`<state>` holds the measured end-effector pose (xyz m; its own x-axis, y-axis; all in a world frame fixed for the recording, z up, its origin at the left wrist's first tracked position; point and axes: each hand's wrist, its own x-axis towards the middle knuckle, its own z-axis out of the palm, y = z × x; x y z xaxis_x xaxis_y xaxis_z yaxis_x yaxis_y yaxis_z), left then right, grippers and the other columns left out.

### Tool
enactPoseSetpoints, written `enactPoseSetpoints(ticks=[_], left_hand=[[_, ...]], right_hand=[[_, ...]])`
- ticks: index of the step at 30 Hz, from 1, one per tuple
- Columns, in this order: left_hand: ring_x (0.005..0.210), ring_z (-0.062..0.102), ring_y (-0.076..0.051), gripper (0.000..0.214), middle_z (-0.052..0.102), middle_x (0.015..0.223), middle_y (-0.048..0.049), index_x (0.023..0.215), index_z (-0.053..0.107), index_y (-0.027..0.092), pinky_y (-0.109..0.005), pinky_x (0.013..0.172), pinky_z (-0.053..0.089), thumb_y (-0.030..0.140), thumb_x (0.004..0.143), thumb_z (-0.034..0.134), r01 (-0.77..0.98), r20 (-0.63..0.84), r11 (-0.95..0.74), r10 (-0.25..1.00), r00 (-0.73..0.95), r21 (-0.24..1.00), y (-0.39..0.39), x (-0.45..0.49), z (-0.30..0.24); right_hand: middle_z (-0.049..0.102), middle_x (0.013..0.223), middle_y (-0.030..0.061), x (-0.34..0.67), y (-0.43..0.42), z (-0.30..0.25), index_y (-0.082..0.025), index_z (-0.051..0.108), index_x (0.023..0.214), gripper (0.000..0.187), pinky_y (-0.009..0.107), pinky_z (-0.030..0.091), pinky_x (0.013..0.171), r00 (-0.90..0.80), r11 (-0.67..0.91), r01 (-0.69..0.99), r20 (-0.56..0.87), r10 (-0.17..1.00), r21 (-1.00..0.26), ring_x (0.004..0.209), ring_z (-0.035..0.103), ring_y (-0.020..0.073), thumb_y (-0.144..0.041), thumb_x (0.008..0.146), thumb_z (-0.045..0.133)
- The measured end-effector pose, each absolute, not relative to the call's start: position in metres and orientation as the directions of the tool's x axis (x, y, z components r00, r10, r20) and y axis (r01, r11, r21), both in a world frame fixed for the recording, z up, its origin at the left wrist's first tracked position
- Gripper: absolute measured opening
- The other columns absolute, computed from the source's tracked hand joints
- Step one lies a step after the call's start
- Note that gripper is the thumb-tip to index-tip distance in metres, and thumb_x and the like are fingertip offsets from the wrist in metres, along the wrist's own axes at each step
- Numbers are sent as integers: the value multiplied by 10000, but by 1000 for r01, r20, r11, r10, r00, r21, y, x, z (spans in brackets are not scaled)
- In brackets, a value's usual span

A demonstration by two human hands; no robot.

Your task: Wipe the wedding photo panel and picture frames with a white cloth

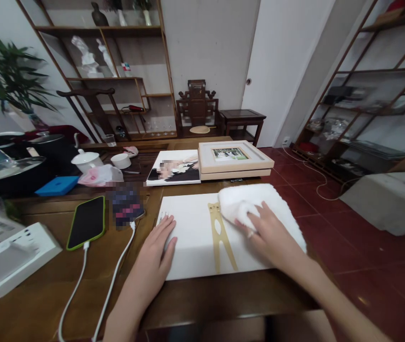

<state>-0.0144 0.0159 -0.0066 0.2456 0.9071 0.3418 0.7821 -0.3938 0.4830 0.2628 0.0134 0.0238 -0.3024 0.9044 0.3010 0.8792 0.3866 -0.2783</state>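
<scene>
A white flat panel lies on the table in front of me, with a gold two-legged stand fixed on its face. My left hand rests flat on the panel's left edge, fingers stretched out. Over the right part of the panel spreads a fluffy white cloth. My right hand has its fingers curled into a bunched fold of this cloth and presses on it near the stand's top. The cloth hides the panel's upper right corner.
Behind the panel lie a photo print and stacked pale wooden picture frames. To the left are a phone on a white cable, a power strip, a blue box, a white teapot and dark pots.
</scene>
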Motion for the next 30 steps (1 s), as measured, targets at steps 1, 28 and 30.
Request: enactPoseSetpoints(ticks=[1,28,30], left_hand=[[1311,408,-244,421,502,1368,-144,1238,541,118,-453,1098,323,337,907,403,779,344,-393,907,242,488,16,-14,-7],[1314,400,-243,409,498,1375,-131,1238,548,139,-443,1095,321,337,901,428,771,320,-400,909,266,495,18,-17,-6],[1320,391,-243,428,490,1380,-144,1247,538,117,-442,1101,311,347,907,414,775,305,-390,915,265,497,18,-17,-5]], right_hand=[[627,1133,127,258,-1,19,-174,629,948,271,542,205,1082,-296,396,874,338,893,-283,1227,433,286,-115,821,396],[629,1056,111,250,9,33,-182,582,840,223,511,249,1066,-315,380,860,232,920,-340,1119,503,268,-62,748,417],[597,1167,127,250,-20,30,-187,589,848,298,528,241,1082,-311,381,866,249,917,-323,1229,434,276,-30,664,415]])
